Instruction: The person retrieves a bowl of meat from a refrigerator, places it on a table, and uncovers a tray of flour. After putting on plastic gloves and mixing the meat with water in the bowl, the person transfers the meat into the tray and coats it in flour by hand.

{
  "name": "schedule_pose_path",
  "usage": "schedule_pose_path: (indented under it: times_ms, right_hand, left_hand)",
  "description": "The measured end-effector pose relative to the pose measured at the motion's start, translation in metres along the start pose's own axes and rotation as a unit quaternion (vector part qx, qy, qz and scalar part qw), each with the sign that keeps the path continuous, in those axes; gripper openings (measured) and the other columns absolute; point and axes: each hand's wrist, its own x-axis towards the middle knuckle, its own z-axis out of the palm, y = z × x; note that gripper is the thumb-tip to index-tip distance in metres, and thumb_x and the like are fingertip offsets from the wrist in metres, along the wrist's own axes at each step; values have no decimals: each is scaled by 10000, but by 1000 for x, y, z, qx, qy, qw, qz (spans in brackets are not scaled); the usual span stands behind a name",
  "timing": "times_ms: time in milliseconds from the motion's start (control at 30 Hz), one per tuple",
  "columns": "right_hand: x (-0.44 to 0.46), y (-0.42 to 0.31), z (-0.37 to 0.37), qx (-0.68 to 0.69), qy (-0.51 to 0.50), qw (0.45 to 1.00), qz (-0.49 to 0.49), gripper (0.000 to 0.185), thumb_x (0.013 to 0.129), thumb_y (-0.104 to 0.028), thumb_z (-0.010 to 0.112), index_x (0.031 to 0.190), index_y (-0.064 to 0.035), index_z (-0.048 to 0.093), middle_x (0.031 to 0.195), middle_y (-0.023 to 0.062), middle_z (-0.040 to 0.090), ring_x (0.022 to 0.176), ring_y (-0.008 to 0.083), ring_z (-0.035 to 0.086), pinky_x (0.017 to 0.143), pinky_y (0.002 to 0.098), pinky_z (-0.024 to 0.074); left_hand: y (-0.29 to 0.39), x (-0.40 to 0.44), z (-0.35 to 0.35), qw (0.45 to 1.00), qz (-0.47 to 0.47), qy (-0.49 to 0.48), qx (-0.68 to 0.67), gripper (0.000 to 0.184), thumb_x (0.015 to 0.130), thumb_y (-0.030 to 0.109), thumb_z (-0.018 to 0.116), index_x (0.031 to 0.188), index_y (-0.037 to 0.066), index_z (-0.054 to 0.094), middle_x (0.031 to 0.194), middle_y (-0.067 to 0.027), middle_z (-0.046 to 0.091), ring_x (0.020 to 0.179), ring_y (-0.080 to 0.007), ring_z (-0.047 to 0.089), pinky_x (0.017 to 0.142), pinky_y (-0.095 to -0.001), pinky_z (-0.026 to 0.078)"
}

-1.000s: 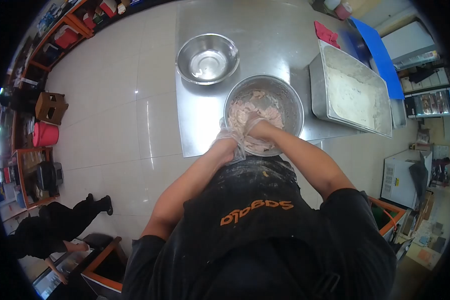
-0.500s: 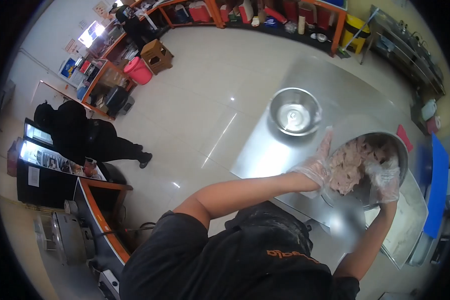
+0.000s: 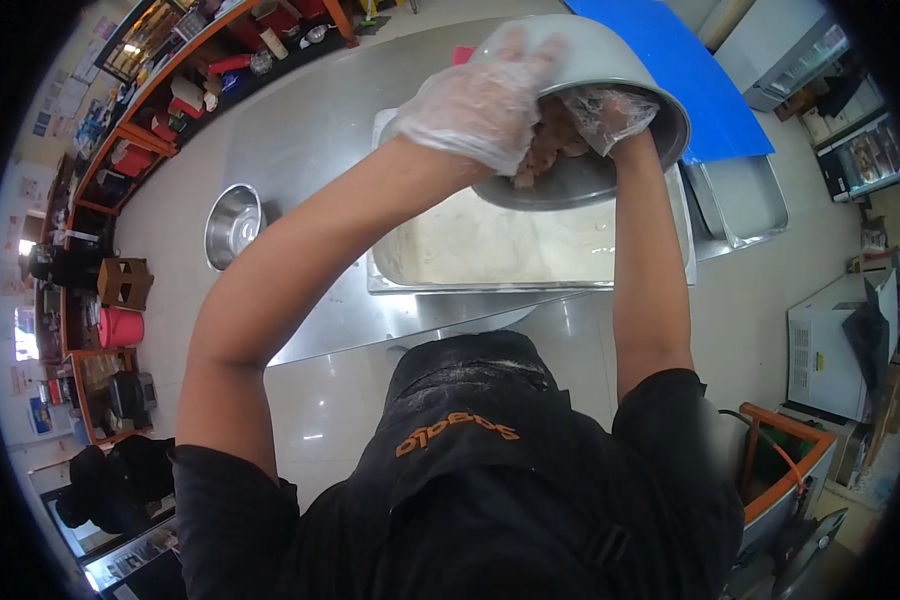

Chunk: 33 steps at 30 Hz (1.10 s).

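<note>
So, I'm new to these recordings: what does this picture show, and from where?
No machine here: a person wearing clear gloves, filmed by a camera worn on their own head, looking forward and down. The left hand spreads on the outside of a tilted metal bowl; the right hand reaches inside, near pinkish pieces. The bowl is over a metal tray of pale powder; whether they touch I can't tell. On the steel table, a smaller bowl stands to the left; a blue sheet is to the right.

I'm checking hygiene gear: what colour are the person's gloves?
The plastic gloves are clear and colourless; the head view shows them best.
</note>
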Motion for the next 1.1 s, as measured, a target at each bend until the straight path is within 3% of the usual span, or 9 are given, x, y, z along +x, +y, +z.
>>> schedule_pose_path:
  times_ms: [200,367,400,500,567,667,833,933,1100]
  right_hand:
    - [-13,36,-36,-161,-136,968,134,652,866,-500,405,1357,-78,341,1418,150,313,1302,302,297,1072,393,233]
    - [-58,-42,-49,-362,-118,924,12,656,656,-410,663,1203,-82,509,1059,156,567,1076,281,505,935,402,363]
    - [-59,-42,-42,-362,-125,924,0,682,625,-406,694,1202,-87,518,1062,158,577,1077,283,508,933,413,362]
    - [-48,-5,-10,-268,-171,948,0,830,567,-452,724,1281,-115,468,1268,162,492,1203,304,412,991,468,290]
    - [-55,-53,-45,-277,-239,925,99,607,657,-341,691,1194,-94,554,1260,123,517,1199,293,438,1003,419,310]
    - [-74,-22,-36,-295,-41,950,92,679,723,-450,624,1300,-141,443,1374,143,387,1237,299,386,1030,400,284]
    - [-66,32,-61,-81,-26,987,138,527,816,-448,514,1206,-93,523,1254,101,511,1130,261,494,955,390,373]
    - [-59,58,-38,-44,-52,988,142,486,817,-434,499,1147,-80,551,1156,123,543,1052,275,525,914,400,397]
    - [-40,83,23,-44,-160,980,106,437,820,-410,473,1049,-59,596,993,159,597,921,297,576,846,417,437]
  left_hand:
    - [57,60,26,988,134,-12,78,525,719,60,544,1230,148,469,1036,-99,627,667,-289,640,566,-377,522]
    - [60,66,40,949,260,125,125,569,674,96,578,1231,174,495,905,-66,663,553,-230,616,494,-346,503]
    - [62,62,38,953,225,64,191,489,730,186,593,1204,107,504,1087,-76,628,645,-243,645,541,-334,513]
    - [41,69,53,936,257,177,161,640,625,68,590,1244,200,497,911,-31,662,527,-201,584,478,-322,478]
    - [35,66,61,941,260,153,152,602,633,69,588,1221,177,515,1008,-32,646,560,-205,601,494,-314,482]
    - [41,57,68,934,285,114,184,511,684,116,584,1192,136,531,1173,-40,598,584,-206,627,493,-309,492]
    - [50,53,69,926,317,103,178,484,690,143,588,1171,125,535,1237,-38,555,537,-197,594,471,-300,489]
    - [58,58,65,923,326,94,181,464,679,161,606,1141,151,559,1208,-29,577,520,-177,584,445,-289,480]
    - [37,68,77,931,308,128,150,562,625,-10,571,1162,156,549,1157,-21,608,527,-193,593,460,-306,474]
